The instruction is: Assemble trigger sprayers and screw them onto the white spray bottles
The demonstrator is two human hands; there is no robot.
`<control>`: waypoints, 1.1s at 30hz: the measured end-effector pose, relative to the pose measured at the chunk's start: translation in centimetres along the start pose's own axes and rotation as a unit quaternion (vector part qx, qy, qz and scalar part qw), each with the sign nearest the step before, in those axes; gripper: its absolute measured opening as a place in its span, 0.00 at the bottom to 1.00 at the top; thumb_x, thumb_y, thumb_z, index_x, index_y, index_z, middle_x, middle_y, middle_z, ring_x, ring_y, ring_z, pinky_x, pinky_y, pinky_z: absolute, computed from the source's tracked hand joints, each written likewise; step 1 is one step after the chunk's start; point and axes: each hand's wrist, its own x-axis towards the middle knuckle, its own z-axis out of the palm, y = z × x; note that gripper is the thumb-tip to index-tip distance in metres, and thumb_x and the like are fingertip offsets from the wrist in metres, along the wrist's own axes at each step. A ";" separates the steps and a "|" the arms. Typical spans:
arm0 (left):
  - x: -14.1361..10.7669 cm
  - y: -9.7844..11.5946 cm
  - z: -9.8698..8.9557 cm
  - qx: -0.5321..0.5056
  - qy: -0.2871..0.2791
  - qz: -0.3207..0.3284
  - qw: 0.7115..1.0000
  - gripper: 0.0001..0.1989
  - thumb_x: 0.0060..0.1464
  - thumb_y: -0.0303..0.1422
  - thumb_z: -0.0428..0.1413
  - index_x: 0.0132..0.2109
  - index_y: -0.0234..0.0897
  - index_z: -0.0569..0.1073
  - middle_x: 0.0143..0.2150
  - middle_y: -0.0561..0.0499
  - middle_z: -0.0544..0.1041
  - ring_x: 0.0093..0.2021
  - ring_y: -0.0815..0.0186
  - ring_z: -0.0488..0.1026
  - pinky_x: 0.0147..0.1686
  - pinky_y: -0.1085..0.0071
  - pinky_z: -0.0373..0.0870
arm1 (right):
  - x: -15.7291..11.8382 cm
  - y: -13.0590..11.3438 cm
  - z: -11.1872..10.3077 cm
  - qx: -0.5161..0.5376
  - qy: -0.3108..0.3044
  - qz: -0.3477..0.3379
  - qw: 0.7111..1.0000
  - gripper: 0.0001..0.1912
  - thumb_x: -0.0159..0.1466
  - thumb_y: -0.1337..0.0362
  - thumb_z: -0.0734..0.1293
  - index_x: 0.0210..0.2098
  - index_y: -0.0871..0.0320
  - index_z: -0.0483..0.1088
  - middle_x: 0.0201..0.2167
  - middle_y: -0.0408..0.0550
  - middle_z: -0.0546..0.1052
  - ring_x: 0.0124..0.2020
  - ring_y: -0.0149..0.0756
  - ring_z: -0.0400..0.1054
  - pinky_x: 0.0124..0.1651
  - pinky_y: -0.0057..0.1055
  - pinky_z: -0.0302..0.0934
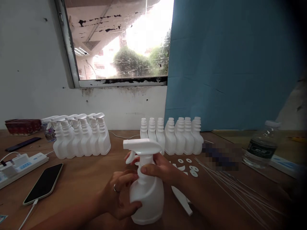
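Note:
A white spray bottle (150, 199) stands upright in front of me with its trigger head (142, 145) on the neck, the nozzle facing left. My left hand (121, 193), with a ring on one finger, grips the bottle's left side, thumb against the lower body. Around the neck, just below the head, my right hand (160, 169) is closed with its thumb across the front; some of its fingers are hidden behind the bottle. Right of the bottle, partly under my right forearm, lies a loose white trigger-head piece (182, 199).
Bottles with spray heads (81, 137) stand in rows at the left; several headless bottles (178, 137) stand behind. White washers (193, 171) and thin tubes (230, 185) lie right. A phone (44, 183), power strip (35, 161) and water bottle (261, 147) are around.

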 end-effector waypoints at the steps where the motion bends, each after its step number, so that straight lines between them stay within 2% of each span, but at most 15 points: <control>1: -0.5 0.4 -0.4 0.038 -0.004 -0.014 0.999 0.30 0.52 0.38 0.59 0.60 0.40 0.59 0.43 0.43 0.75 0.35 0.59 0.75 0.34 0.65 0.72 | 0.4 0.3 0.1 -0.017 0.000 -0.012 1.000 0.18 0.57 0.52 0.71 0.40 0.57 0.74 0.33 0.46 0.76 0.39 0.38 0.70 0.46 0.36 0.65; 3: -1.4 1.1 -1.3 0.072 -0.007 -0.056 0.996 0.29 0.53 0.31 0.59 0.60 0.40 0.59 0.43 0.44 0.74 0.31 0.65 0.73 0.31 0.68 0.72 | 1.0 0.8 0.3 -0.048 0.006 -0.044 0.998 0.20 0.61 0.53 0.70 0.49 0.55 0.72 0.41 0.47 0.76 0.46 0.39 0.70 0.52 0.38 0.63; 5: -2.0 1.2 -2.3 0.087 -0.016 -0.088 0.992 0.27 0.56 0.28 0.57 0.61 0.41 0.59 0.40 0.47 0.73 0.29 0.67 0.72 0.31 0.71 0.73 | 0.8 1.2 0.3 -0.079 0.030 -0.079 0.993 0.26 0.63 0.55 0.69 0.59 0.51 0.63 0.53 0.50 0.71 0.53 0.39 0.67 0.56 0.39 0.62; 7: -2.4 0.6 -3.4 0.125 -0.024 -0.119 0.985 0.26 0.58 0.28 0.56 0.61 0.43 0.59 0.40 0.49 0.71 0.29 0.69 0.71 0.31 0.71 0.73 | -0.3 1.6 0.0 -0.113 0.064 -0.095 0.987 0.33 0.64 0.57 0.68 0.65 0.48 0.54 0.60 0.52 0.66 0.57 0.39 0.65 0.59 0.40 0.60; 10: -2.3 -2.0 -4.8 0.237 -0.024 -0.181 0.954 0.22 0.60 0.33 0.56 0.58 0.43 0.60 0.39 0.51 0.71 0.25 0.70 0.69 0.29 0.71 0.72 | -3.3 2.2 -1.2 -0.136 0.122 -0.069 0.981 0.33 0.67 0.58 0.65 0.67 0.46 0.48 0.61 0.54 0.65 0.56 0.39 0.66 0.60 0.44 0.60; 13: -1.5 -5.4 -5.3 0.324 -0.037 -0.223 0.919 0.19 0.61 0.38 0.54 0.56 0.42 0.60 0.42 0.49 0.73 0.26 0.68 0.71 0.30 0.70 0.72 | -7.0 3.1 -2.9 -0.117 0.206 -0.076 0.969 0.28 0.68 0.57 0.63 0.64 0.42 0.50 0.67 0.52 0.55 0.54 0.41 0.68 0.56 0.45 0.64; 17: 0.2 -9.2 -4.9 0.431 -0.077 -0.257 0.862 0.20 0.64 0.38 0.50 0.59 0.38 0.57 0.50 0.44 0.73 0.33 0.61 0.76 0.27 0.70 0.69 | -10.6 4.1 -5.1 -0.100 0.297 -0.074 0.947 0.25 0.66 0.58 0.65 0.60 0.43 0.56 0.64 0.53 0.59 0.43 0.40 0.73 0.45 0.41 0.69; 21: 1.8 -11.7 -4.1 0.519 -0.116 -0.250 0.809 0.20 0.65 0.36 0.48 0.60 0.32 0.58 0.48 0.41 0.74 0.40 0.55 0.76 0.30 0.68 0.70 | -11.7 5.0 -6.4 -0.103 0.328 -0.063 0.937 0.23 0.66 0.57 0.65 0.58 0.44 0.56 0.61 0.54 0.61 0.30 0.31 0.71 0.33 0.35 0.68; 25: 2.6 -13.2 -4.0 0.542 -0.126 -0.253 0.792 0.20 0.64 0.33 0.47 0.60 0.29 0.60 0.42 0.39 0.75 0.42 0.53 0.75 0.38 0.64 0.71 | -11.9 6.3 -7.2 -0.119 0.322 -0.045 0.938 0.23 0.66 0.56 0.65 0.58 0.45 0.55 0.59 0.53 0.62 0.28 0.28 0.70 0.31 0.33 0.66; 29: 2.6 -13.8 -4.1 0.557 -0.128 -0.267 0.776 0.19 0.64 0.33 0.46 0.59 0.29 0.61 0.42 0.38 0.74 0.40 0.54 0.75 0.36 0.65 0.71 | -12.1 7.6 -7.3 -0.097 0.313 -0.023 0.944 0.23 0.66 0.55 0.64 0.58 0.45 0.54 0.57 0.52 0.63 0.26 0.28 0.69 0.28 0.32 0.65; 33: 2.6 -14.0 -4.0 0.562 -0.129 -0.274 0.770 0.19 0.64 0.33 0.46 0.60 0.30 0.61 0.43 0.39 0.74 0.41 0.54 0.76 0.37 0.65 0.71 | -12.2 7.8 -7.2 -0.107 0.320 -0.008 0.941 0.23 0.66 0.53 0.65 0.57 0.46 0.55 0.53 0.51 0.66 0.25 0.28 0.68 0.25 0.31 0.63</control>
